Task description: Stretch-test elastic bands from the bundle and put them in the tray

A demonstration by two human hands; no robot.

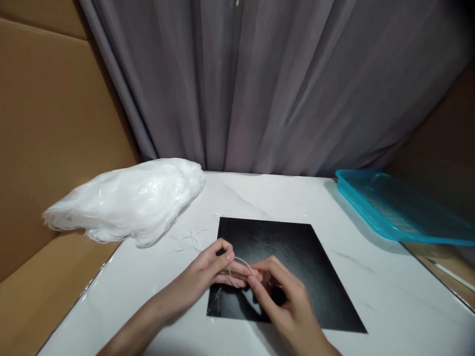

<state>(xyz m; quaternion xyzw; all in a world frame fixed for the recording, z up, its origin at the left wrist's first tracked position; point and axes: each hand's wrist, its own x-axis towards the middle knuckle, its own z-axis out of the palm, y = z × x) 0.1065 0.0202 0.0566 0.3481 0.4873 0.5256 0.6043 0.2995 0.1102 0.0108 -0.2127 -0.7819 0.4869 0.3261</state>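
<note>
My left hand [213, 272] and my right hand [284, 296] meet over the near part of a black square mat [297, 257] on the white marble table [389, 296]. Between their fingertips they pinch a thin pale elastic loop [239, 269], which curves from the left fingers to the right thumb. A clear plastic bag [129, 200] stuffed with white stringy material lies at the table's left rear corner, and a few loose thin strands [191, 241] rest on the table just beside it.
A turquoise plastic tray [401, 207] sits at the right rear, hanging over the table's edge. Brown cardboard walls [48, 128] stand on the left and right, and a grey curtain [267, 84] hangs behind the table.
</note>
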